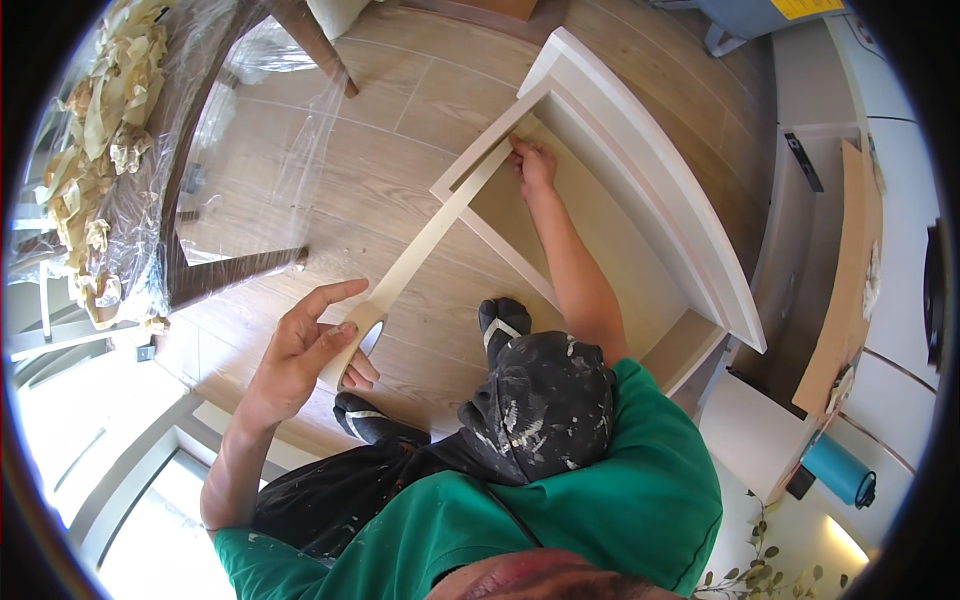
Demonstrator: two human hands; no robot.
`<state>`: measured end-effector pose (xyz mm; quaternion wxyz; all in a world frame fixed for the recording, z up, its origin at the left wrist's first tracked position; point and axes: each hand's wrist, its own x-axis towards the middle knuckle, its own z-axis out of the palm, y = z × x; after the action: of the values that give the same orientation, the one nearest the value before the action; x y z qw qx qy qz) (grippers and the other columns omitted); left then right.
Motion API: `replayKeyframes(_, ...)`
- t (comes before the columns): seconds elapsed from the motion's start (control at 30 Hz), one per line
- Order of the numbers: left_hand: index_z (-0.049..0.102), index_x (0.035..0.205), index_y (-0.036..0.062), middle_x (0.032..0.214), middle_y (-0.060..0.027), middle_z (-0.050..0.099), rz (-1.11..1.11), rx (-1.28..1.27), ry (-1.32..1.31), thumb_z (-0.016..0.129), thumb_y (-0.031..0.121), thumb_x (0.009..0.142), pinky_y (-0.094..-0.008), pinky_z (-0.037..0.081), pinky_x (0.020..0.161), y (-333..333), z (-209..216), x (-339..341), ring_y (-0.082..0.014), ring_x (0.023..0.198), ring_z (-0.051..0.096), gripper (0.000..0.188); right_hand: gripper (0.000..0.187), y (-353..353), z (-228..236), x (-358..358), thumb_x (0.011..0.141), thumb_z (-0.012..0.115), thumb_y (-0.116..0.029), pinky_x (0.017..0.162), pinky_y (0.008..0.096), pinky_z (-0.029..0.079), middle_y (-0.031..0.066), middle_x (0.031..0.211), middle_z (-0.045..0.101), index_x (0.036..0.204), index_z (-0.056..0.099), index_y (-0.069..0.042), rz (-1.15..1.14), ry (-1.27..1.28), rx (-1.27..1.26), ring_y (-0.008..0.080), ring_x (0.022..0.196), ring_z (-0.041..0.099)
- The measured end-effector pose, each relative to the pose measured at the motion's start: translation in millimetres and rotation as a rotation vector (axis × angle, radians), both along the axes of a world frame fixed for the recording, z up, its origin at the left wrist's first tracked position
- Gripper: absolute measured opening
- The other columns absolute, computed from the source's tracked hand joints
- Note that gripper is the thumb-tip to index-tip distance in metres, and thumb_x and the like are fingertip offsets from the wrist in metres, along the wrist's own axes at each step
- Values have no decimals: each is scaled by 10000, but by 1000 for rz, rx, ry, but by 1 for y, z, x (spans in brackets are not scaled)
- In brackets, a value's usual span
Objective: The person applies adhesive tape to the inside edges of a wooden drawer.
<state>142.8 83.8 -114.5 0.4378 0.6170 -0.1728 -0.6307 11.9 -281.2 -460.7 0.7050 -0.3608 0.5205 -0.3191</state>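
My left hand (290, 355) grips a roll of cream masking tape (366, 314), its thumb on the roll's side and its index finger stretched out. From the roll a long strip of tape (425, 238) runs taut, up and to the right, to a pale wooden drawer (657, 170). At the far inner corner of the drawer, by its front panel, my right hand (535, 165) pinches the strip's end against the side wall. My right forearm reaches across the open drawer box. The fingertips of that hand are partly hidden.
At the left, a dark wooden frame with legs (235, 265) is wrapped in clear plastic, with crumpled used tape (115, 110) on it. My paint-spotted knee (545, 405) is close to the drawer. An open cabinet (800, 260) and a teal bottle (838, 468) are at right.
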Motion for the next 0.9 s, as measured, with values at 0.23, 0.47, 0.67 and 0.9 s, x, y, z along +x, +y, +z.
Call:
replayKeyframes(0.23, 380, 1490, 14, 776, -145, 719, -8, 2, -8, 486, 174, 1077, -258, 553, 655, 0, -4, -1, -175, 701, 716, 456, 316, 1, -8, 3, 821, 838, -103, 419, 256, 383, 37, 695, 634, 834, 523, -121, -4, 120, -142, 160, 551, 661)
replayKeyframes(0.47, 375, 1490, 8, 781, -158, 726, -17, 12, -29, 496, 177, 1074, -259, 549, 651, 3, -9, 2, -179, 702, 720, 465, 314, -1, -9, 5, 844, 811, -91, 420, 286, 459, 61, 671, 605, 751, 512, -87, -29, 94, -158, 182, 547, 652)
replayKeyframes(0.67, 374, 1486, 1, 782, -162, 726, -7, 15, -36, 510, 194, 1070, -260, 548, 649, 3, -11, 3, -182, 695, 722, 479, 306, -1, -7, 10, 825, 796, -42, 480, 331, 567, 82, 689, 596, 721, 508, -62, -44, 138, -209, 196, 535, 631)
replayKeyframes(0.9, 377, 1486, 7, 785, -155, 723, -16, 16, -47, 508, 194, 1072, -260, 546, 651, 3, -12, 3, -190, 707, 727, 473, 297, -2, -10, 10, 808, 780, -14, 468, 346, 569, 80, 699, 598, 708, 504, -58, -47, 152, -240, 212, 540, 640)
